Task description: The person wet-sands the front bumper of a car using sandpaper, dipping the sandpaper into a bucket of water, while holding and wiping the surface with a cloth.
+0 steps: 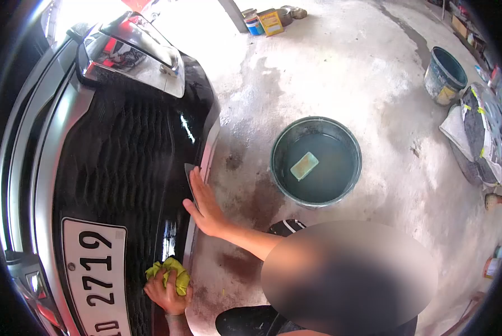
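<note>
The left hand is curling its fingers around a crumpled yellow-green cloth beside the number plate. The right hand is lying flat, thumb spread, over a thin grey sheet at the black bumper's edge; I'm seeing a bucket standing near, a pale block sitting in its murky water.

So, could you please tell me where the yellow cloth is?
In the head view, the yellow cloth is at lower left, in the left hand, right of the number plate.
</note>
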### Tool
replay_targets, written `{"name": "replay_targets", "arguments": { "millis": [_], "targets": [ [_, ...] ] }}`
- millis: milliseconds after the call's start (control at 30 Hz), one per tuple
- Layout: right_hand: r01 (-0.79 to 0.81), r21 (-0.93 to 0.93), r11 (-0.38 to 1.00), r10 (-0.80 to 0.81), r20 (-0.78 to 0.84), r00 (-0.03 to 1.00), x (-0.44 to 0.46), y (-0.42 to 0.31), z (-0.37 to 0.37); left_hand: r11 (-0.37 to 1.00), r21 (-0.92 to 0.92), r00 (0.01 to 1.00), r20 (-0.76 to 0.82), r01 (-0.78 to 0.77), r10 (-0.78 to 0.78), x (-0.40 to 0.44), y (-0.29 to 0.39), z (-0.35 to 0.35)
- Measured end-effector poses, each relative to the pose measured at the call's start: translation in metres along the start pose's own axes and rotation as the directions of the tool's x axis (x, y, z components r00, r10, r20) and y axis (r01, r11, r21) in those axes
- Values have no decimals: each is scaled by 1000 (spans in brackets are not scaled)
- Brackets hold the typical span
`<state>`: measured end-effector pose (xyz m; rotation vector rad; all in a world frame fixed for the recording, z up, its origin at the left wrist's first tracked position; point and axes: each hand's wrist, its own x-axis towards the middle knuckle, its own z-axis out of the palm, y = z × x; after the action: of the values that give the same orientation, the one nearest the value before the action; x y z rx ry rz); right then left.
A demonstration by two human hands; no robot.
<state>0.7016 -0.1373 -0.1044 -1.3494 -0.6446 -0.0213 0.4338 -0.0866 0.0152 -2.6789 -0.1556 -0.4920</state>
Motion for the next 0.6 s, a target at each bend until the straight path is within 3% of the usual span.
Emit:
{"name": "replay_targets", "arguments": {
  "millis": [33,133,233,333,433,533,600],
  "targets": [
    [-4,-68,998,5,16,1000,-1,1,-1,1000,-1,1000,-4,1,-1,1,0,0],
    [-29,-1,1000,29,-110,993,51,21,-14,1000,4,1000,-8,9,-9,1,1,0],
    [-145,208,967,153,-23,988,93,39,-38,1000,26,1000,-12,17,-17,1,4,0],
    [-158,246,956,165,-8,986,73,26,-31,999,38,1000,-18,10,-9,-1,1,3],
    [-3,158,987,10,-41,999,6,3,4,1000,29,1000,-17,8,-8,0,0,4],
    [7,101,995,-7,-1,1000,1,4,1,1000,26,999,-36,0,1,-1,0,2],
    [-49,72,996,55,-75,996,37,18,-6,1000,13,999,-50,-2,3,-3,0,4]
  ]
}}
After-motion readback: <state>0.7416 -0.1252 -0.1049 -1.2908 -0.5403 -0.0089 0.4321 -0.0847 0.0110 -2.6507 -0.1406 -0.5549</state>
